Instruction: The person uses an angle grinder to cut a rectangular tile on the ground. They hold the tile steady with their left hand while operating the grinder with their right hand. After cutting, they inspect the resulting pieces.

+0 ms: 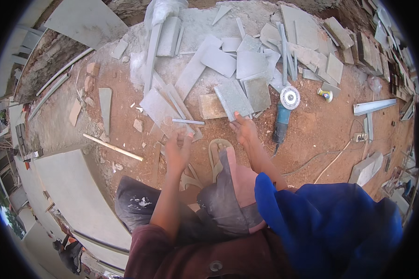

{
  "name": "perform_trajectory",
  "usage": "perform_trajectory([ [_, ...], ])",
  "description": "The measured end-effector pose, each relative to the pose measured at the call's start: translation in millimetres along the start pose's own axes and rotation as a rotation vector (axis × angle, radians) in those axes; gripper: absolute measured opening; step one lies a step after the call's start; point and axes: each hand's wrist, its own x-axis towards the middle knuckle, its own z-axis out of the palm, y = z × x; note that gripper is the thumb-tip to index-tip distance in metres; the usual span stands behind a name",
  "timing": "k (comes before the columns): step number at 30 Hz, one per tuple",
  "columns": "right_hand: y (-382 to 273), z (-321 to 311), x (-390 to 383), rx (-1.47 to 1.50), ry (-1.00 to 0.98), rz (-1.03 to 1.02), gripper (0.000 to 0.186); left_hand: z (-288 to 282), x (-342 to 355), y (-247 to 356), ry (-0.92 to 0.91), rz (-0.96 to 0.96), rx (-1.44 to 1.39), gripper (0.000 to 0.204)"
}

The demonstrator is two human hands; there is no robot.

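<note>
My right hand (245, 130) grips the near edge of a grey rectangular stone tile (233, 99), thumb on top. The tile is tilted, its far part over other pieces. My left hand (178, 148) is to the left, fingers loosely bent and apart, with nothing visible in them. Just beyond its fingertips is a narrow pale strip (188, 122), over larger grey slabs (159, 110); whether it rests on them I cannot tell. Right of the tile lies a blue angle grinder (281, 122) with its disc (290, 97) facing up. A tan rough block (212, 107) sits beside the tile.
Cut tiles and offcuts (251, 65) are heaped ahead. A small can (327, 95) and a metal channel (374, 107) lie at right, near a power cable (333, 160). A wooden stick (113, 147) and a large pale slab (74, 186) are at left. A person (70, 255) is at lower left.
</note>
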Motion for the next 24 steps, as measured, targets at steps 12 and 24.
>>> perform_trajectory([
  [12, 37.0, -6.5, 8.7, -0.260, -0.088, -0.036, 0.033, 107.1, 108.1, -25.8, -0.020, 0.575, 0.565, 0.080],
  [24, -0.7, -153.0, -47.2, -1.216, 0.832, -0.875, 0.080, 134.9, 121.4, 29.3, -0.189, 0.559, 0.926, 0.161],
])
